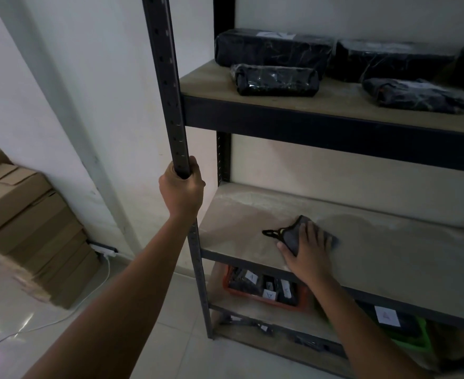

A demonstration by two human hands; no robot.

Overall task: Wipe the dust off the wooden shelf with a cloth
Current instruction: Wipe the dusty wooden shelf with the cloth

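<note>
The middle wooden shelf [389,258] of a dark metal rack is pale and dusty, with a cleaner swept patch near its left front. A dark grey cloth [293,236] with a black loop at its left end lies on that shelf. My right hand [308,253] presses flat on the cloth with straight, spread fingers. My left hand [181,187] grips the rack's front left metal post [168,77] at about the height between the two shelves.
Black plastic-wrapped packages [274,47] lie on the upper shelf. An orange crate [263,288] and a green crate [414,335] with labelled items stand on the lower shelf. Cardboard boxes [28,222] are stacked at left, with a power strip and white cable [103,250] on the tiled floor.
</note>
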